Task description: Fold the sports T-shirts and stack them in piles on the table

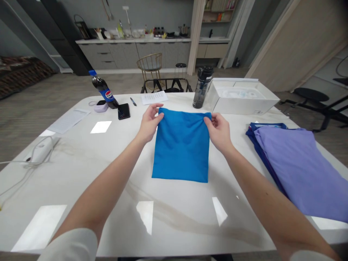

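A square piece of bright blue cloth (181, 146) hangs between my hands over the white table (174, 210). My left hand (149, 123) pinches its upper left corner between thumb and fingers. At the upper right corner, my right hand (219, 132) is closed on the cloth in the same way. The top edge is stretched nearly straight, with soft creases below it. I cannot tell whether the lower edge touches the tabletop.
To the right lie folded purple fabric (299, 163), a white box (241, 98) and a dark tumbler (201, 87). Back left stand a cola bottle (104, 88), a phone (124, 111), a pen (133, 102) and papers (69, 121). A corded white power strip (43, 150) lies far left.
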Motion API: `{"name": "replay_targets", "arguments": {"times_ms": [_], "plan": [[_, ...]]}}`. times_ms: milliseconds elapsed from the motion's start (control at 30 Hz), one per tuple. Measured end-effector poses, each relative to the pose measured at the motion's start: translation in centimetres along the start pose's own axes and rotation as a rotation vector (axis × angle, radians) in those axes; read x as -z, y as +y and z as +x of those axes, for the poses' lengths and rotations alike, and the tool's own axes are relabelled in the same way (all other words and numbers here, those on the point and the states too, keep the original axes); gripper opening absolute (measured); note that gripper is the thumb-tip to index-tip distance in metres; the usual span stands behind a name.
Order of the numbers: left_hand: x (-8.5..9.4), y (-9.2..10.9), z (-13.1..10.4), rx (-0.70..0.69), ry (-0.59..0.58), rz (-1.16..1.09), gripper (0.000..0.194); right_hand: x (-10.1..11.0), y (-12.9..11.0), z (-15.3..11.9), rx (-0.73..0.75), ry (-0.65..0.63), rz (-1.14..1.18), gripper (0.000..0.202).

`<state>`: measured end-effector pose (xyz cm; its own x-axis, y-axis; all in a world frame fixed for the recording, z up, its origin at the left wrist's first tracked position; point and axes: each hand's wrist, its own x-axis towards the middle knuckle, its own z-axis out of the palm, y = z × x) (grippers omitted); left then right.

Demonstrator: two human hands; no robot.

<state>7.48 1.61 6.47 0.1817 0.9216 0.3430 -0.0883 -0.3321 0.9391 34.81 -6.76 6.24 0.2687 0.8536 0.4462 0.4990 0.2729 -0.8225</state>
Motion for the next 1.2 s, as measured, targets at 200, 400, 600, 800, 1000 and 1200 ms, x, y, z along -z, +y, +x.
{"name": "replay_targets", "arguments": {"times_ms": [200, 400, 600, 800, 1000, 1200], "plan": [[-0.3, -9.2, 6.7, 0.389, 0.241, 0.166, 0.037, -5.6, 7.5, 6.2, -0.306, -0.043, -0.360, 0.023], [0.4, -14.2, 7.4, 0.325, 0.259, 0.499, 0.029, -7.9, 11.2, 5.9, -0.382, -0.139, -0.549, 0.024], [-1.1, -12.5, 7.2, 0.088, 0.195, 0.800, 0.047, -8.4, 10.5, 6.3, -0.342, -0.097, -0.677, 0.035], [-4.7, -9.4, -2.3, -0.142, -0.299, 1.107, 0.047, -9.2, 6.4, -1.0, 0.084, -0.305, -0.683, 0.045], [-3.5, -8.3, -9.8, -0.056, -0.469, 1.291, 0.056, -8.3, 6.1, -7.7, 0.113, -0.556, -0.778, 0.057], [-2.1, -7.7, -11.1, -0.068, -0.482, 1.338, 0.059, -7.4, 5.8, -7.6, 0.102, -0.587, -0.833, 0.058]]}}
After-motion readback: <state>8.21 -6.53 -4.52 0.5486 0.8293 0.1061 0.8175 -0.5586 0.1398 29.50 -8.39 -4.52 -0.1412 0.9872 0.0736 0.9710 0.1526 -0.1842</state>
